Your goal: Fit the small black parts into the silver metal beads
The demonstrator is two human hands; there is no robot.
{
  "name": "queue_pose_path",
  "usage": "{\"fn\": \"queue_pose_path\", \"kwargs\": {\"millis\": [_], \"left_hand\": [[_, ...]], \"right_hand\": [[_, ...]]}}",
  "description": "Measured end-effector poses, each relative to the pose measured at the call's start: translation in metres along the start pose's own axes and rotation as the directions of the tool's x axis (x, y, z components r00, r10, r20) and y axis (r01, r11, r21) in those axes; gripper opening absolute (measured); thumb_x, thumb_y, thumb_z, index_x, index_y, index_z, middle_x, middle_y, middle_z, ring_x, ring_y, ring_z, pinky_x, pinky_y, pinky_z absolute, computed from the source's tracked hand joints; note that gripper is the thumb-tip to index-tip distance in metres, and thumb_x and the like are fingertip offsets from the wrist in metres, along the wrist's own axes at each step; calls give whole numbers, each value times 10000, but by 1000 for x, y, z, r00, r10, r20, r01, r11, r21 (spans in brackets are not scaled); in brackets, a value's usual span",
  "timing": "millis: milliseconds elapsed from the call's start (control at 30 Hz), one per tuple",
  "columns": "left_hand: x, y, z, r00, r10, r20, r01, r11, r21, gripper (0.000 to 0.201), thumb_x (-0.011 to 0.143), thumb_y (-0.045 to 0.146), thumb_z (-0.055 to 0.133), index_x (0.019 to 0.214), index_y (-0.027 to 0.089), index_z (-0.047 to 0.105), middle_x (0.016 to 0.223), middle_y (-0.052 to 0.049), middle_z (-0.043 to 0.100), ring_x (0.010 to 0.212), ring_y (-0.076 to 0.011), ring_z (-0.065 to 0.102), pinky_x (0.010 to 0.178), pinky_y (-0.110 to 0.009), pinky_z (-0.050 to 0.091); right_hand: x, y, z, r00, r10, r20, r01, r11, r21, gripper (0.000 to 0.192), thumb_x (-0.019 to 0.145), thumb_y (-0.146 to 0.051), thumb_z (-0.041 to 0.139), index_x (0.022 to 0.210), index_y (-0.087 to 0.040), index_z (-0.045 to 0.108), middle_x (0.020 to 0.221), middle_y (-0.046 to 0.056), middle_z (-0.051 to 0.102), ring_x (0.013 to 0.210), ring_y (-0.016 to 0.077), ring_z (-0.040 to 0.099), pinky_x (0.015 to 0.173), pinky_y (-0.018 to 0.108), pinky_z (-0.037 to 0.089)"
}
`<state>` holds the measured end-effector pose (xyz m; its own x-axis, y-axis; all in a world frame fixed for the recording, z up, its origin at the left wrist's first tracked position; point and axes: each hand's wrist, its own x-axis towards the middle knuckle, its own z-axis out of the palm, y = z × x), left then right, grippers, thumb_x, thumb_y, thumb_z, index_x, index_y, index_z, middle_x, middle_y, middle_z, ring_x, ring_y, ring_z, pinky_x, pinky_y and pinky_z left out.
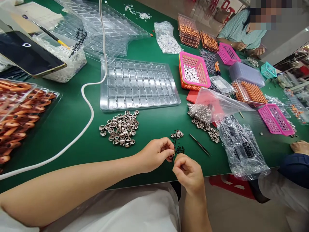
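Observation:
Over the front edge of the green table, my left hand (158, 153) pinches a thin black plastic strip (175, 141) with small dark bits along it. Close beside it, my right hand (189, 172) has thumb and forefinger pressed together at the strip's lower end; whatever sits between those fingertips is too small to make out. Small black pieces (180, 149) lie on the table just beyond my fingers. Behind them is a little group of silver metal rings (177, 133). Metal tweezers (200, 145) rest to the right of my hands.
A larger pile of silver rings (122, 129) lies left, before a clear compartment tray (142, 83). A white cable (89, 106) crosses the table. At right are a plastic bag with black parts (241, 148) and a pink basket (194, 67). Other people (243, 32) sit around the table.

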<state>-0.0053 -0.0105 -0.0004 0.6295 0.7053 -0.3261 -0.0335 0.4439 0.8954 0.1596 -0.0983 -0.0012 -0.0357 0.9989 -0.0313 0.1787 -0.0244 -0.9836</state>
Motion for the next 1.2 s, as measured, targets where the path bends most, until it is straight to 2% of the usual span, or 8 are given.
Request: {"fn": "queue_pose_path", "kwargs": {"millis": [133,267,367,500,700,833,1033,1200], "left_hand": [[3,0,-3,998,-12,-59,11,1000,-23,138,805,277,647,816,170,559,722,21,616,681,-149,660,704,-287,550],[4,0,-3,997,-4,-77,2,1000,-21,138,802,274,660,803,174,564,732,23,610,688,-147,659,717,-289,565],[3,-1,-2,997,17,-79,-17,1000,-4,131,809,274,659,809,178,571,736,19,615,696,-149,653,720,-289,568],[2,-2,-2,995,37,-96,-35,999,25,133,817,287,660,816,179,584,751,8,625,712,-158,658,726,-297,577],[2,-2,-1,991,54,-121,-48,997,54,167,824,331,673,829,183,595,777,-3,632,730,-169,659,720,-305,593],[0,-1,-1,988,72,-138,-61,995,81,160,845,335,641,847,182,594,797,-12,633,739,-173,660,722,-309,595],[-2,0,0,984,87,-156,-68,990,125,135,861,317,621,845,185,594,803,-14,639,730,-173,660,717,-309,576],[-1,0,-1,990,89,-111,-81,994,72,106,841,275,632,823,184,582,767,6,622,701,-152,633,701,-287,552]], "right_hand": [[0,-3,-8,999,1,-39,-5,994,-108,166,899,-247,607,740,-207,582,719,-4,543,642,127,511,550,247,399],[4,3,-24,977,-52,-205,-48,889,-456,170,945,-263,574,785,-212,599,754,-4,572,654,125,520,590,252,418],[5,12,-32,976,-138,-165,-2,760,-649,143,958,-244,562,828,-219,616,787,1,596,688,134,539,652,271,438],[5,20,-33,972,-202,-118,53,681,-731,122,972,-209,526,904,-222,627,823,18,611,714,148,551,673,288,446],[3,14,-25,952,-248,-178,58,720,-692,114,964,-212,560,871,-221,625,792,12,616,682,142,546,648,283,459],[-1,3,-12,973,-175,-151,64,832,-552,77,956,-221,584,899,-224,635,819,13,634,701,135,584,630,263,487],[-2,5,5,980,-114,-166,22,879,-476,102,940,-237,588,848,-225,631,785,10,625,692,140,573,622,268,482],[-1,3,5,987,14,-157,-66,943,-328,155,937,-276,579,796,-217,610,753,1,580,641,125,517,557,243,425]]}}
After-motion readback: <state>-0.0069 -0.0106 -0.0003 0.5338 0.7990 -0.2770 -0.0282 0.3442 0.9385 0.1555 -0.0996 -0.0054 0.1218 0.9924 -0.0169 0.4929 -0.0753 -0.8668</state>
